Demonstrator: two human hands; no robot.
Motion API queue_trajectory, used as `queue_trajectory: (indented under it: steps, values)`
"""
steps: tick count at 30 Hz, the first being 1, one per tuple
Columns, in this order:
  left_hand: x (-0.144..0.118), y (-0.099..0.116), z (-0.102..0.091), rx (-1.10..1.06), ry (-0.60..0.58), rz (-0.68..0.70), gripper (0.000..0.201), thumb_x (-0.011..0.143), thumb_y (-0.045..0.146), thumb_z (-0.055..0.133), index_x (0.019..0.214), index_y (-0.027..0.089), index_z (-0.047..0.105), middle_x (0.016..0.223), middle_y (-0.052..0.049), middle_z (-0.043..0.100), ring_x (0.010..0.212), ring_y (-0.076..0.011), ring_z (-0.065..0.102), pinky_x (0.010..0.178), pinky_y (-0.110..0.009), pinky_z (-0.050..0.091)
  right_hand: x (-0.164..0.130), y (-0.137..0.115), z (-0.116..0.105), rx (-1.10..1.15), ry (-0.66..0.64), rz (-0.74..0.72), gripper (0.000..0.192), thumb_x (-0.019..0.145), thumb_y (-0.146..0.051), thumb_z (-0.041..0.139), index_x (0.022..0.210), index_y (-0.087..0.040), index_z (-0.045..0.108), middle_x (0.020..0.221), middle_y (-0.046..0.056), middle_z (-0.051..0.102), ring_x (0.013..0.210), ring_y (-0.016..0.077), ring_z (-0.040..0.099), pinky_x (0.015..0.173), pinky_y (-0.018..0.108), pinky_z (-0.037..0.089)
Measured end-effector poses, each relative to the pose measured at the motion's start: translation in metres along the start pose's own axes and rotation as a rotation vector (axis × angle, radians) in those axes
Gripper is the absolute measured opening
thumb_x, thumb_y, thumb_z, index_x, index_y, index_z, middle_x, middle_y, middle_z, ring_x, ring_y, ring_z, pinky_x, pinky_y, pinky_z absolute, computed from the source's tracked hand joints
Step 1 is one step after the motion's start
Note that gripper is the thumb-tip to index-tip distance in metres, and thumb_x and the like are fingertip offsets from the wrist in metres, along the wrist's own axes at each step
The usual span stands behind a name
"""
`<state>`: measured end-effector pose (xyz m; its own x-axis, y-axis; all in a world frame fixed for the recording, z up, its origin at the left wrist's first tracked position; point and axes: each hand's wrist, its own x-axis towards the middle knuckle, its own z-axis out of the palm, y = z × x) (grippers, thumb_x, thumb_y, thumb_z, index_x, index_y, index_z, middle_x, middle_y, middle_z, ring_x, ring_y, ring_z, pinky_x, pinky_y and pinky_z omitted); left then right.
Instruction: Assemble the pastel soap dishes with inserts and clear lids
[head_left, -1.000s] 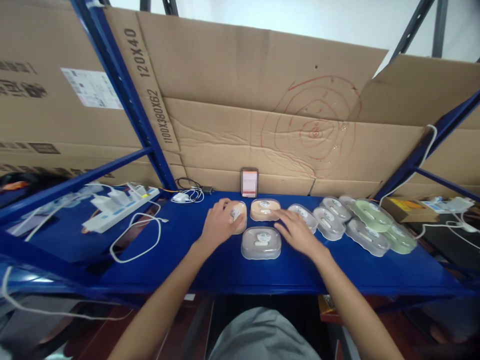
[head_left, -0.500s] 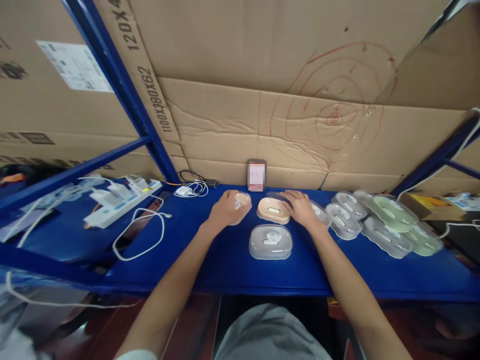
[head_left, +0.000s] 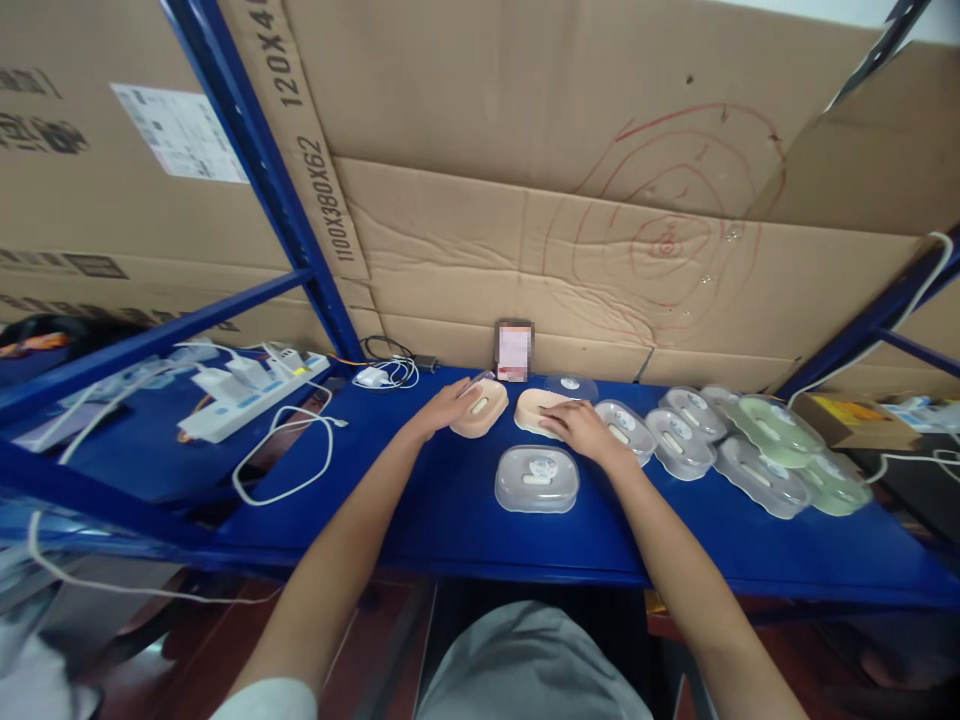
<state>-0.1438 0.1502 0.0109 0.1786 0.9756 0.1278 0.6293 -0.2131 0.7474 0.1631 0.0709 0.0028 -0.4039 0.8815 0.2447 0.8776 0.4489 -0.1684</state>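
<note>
brown cardboard sheets back the blue metal shelf under my hands. my left hand lies loosely spread, fingertips touching the left rim of a peach oval plastic dish. my right hand rests flat, fingers together, on a second peach oval dish just right of the first. a clear lidded oval case sits between my wrists. beyond my right hand lies a loose clear lid; more clear and green cases line up to the right.
</note>
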Motion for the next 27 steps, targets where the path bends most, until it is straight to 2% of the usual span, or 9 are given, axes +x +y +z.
queue_trajectory:
  steps: [4, 6, 8, 10, 13, 16, 19, 22, 27]
  values:
    - [-0.004, 0.000, 0.005, 0.235, 0.053, -0.016, 0.068, 0.104, 0.058, 0.052, 0.157, 0.016, 0.054, 0.164, -0.021, 0.052, 0.152, -0.0400, 0.049, 0.123, -0.055, 0.038, 0.005, -0.009, -0.003, -0.027, 0.029, 0.058, 0.037, 0.115, -0.039, 0.045, 0.133, -0.025, 0.074, 0.138, 0.009, 0.076, 0.130, 0.0249, 0.067, 0.116, 0.042, 0.040]
    - [-0.008, 0.004, 0.006, 0.348, 0.092, 0.012, 0.068, 0.104, 0.054, 0.053, 0.160, 0.017, 0.050, 0.171, -0.023, 0.041, 0.159, -0.0431, 0.037, 0.126, -0.064, 0.030, 0.004, -0.010, -0.010, -0.049, 0.067, 0.124, 0.039, 0.114, -0.039, 0.045, 0.139, -0.025, 0.070, 0.144, 0.011, 0.073, 0.137, 0.0267, 0.062, 0.120, 0.046, 0.034]
    - [-0.013, 0.008, 0.005, 0.438, 0.116, 0.059, 0.064, 0.105, 0.051, 0.053, 0.159, 0.018, 0.050, 0.172, -0.024, 0.038, 0.160, -0.0434, 0.034, 0.126, -0.068, 0.027, -0.002, -0.004, -0.019, -0.077, 0.109, 0.217, 0.044, 0.113, -0.043, 0.046, 0.148, -0.023, 0.063, 0.152, 0.015, 0.066, 0.145, 0.0302, 0.053, 0.123, 0.051, 0.028]
    - [-0.018, 0.014, 0.005, 0.504, 0.123, 0.116, 0.057, 0.105, 0.050, 0.052, 0.153, 0.019, 0.057, 0.165, -0.024, 0.047, 0.154, -0.0423, 0.042, 0.124, -0.064, 0.033, -0.014, 0.007, -0.029, -0.106, 0.124, 0.327, 0.051, 0.110, -0.050, 0.050, 0.152, -0.021, 0.059, 0.155, 0.019, 0.061, 0.147, 0.0356, 0.049, 0.123, 0.057, 0.027]
    - [-0.025, 0.021, 0.010, 0.570, 0.079, 0.223, 0.043, 0.105, 0.050, 0.055, 0.133, 0.022, 0.070, 0.141, -0.019, 0.066, 0.138, -0.0370, 0.058, 0.116, -0.051, 0.045, -0.037, 0.030, -0.039, -0.137, 0.067, 0.471, 0.066, 0.094, -0.058, 0.072, 0.149, -0.022, 0.062, 0.149, 0.021, 0.063, 0.138, 0.0431, 0.055, 0.115, 0.064, 0.036]
    - [-0.034, 0.023, 0.021, 0.619, 0.010, 0.304, 0.033, 0.099, 0.050, 0.067, 0.119, 0.025, 0.075, 0.126, -0.015, 0.072, 0.128, -0.0354, 0.065, 0.107, -0.046, 0.051, -0.052, 0.049, -0.043, -0.140, 0.002, 0.515, 0.074, 0.083, -0.052, 0.084, 0.149, -0.026, 0.063, 0.147, 0.019, 0.065, 0.130, 0.0421, 0.061, 0.108, 0.056, 0.047]
    - [-0.039, 0.022, 0.029, 0.657, -0.022, 0.320, 0.029, 0.096, 0.042, 0.073, 0.117, 0.023, 0.076, 0.128, -0.016, 0.073, 0.124, -0.0363, 0.068, 0.107, -0.047, 0.050, -0.051, 0.059, -0.044, -0.108, -0.014, 0.461, 0.058, 0.096, -0.047, 0.071, 0.151, -0.031, 0.062, 0.148, 0.010, 0.068, 0.129, 0.0325, 0.066, 0.105, 0.042, 0.051]
    - [-0.039, 0.022, 0.030, 0.660, -0.028, 0.309, 0.029, 0.101, 0.036, 0.064, 0.125, 0.023, 0.075, 0.133, -0.014, 0.074, 0.126, -0.0343, 0.068, 0.109, -0.047, 0.048, -0.041, 0.058, -0.044, -0.095, 0.018, 0.428, 0.044, 0.107, -0.039, 0.053, 0.148, -0.030, 0.064, 0.144, 0.005, 0.073, 0.129, 0.0256, 0.068, 0.107, 0.034, 0.051]
    - [-0.036, 0.026, 0.030, 0.622, 0.001, 0.270, 0.031, 0.104, 0.031, 0.054, 0.127, 0.023, 0.072, 0.127, -0.012, 0.078, 0.124, -0.0340, 0.070, 0.108, -0.049, 0.048, -0.032, 0.041, -0.050, -0.202, 0.144, 0.513, 0.049, 0.109, -0.025, 0.038, 0.152, -0.021, 0.060, 0.154, 0.013, 0.064, 0.145, 0.0304, 0.055, 0.118, 0.045, 0.041]
